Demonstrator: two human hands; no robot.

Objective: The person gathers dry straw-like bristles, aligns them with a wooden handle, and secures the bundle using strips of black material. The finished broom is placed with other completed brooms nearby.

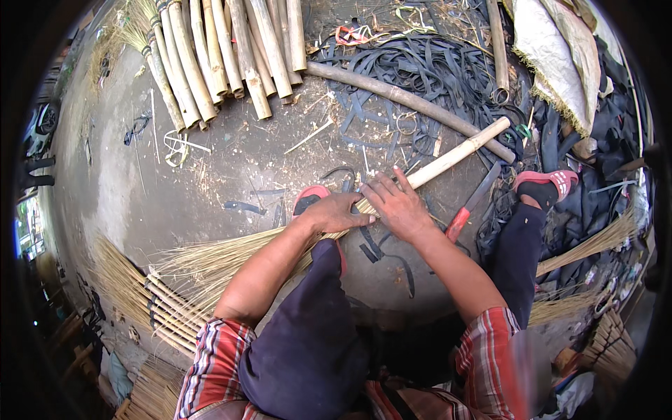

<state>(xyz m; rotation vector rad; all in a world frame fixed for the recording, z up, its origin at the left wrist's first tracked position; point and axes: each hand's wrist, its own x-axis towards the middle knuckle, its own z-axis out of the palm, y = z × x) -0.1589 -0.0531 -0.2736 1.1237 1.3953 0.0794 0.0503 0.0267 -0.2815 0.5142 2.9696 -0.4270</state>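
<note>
A broom lies slantwise before me, its pale bamboo handle pointing to the far right and its straw bristles fanning out to the near left. My left hand is closed round the top of the bristles, thumb pointing right. Just right of it, my right hand grips the broom where handle and bristles meet, its fingers laid over the top. The two hands almost touch and hide most of the joint. A knife with a red handle lies on the ground right of my right hand, blade pointing away.
Bamboo poles lie in a row at the far left. Black rubber strips are heaped at the far right, with a long curved pole across them. Finished-looking brooms lie at near left. A pale sack is at far right.
</note>
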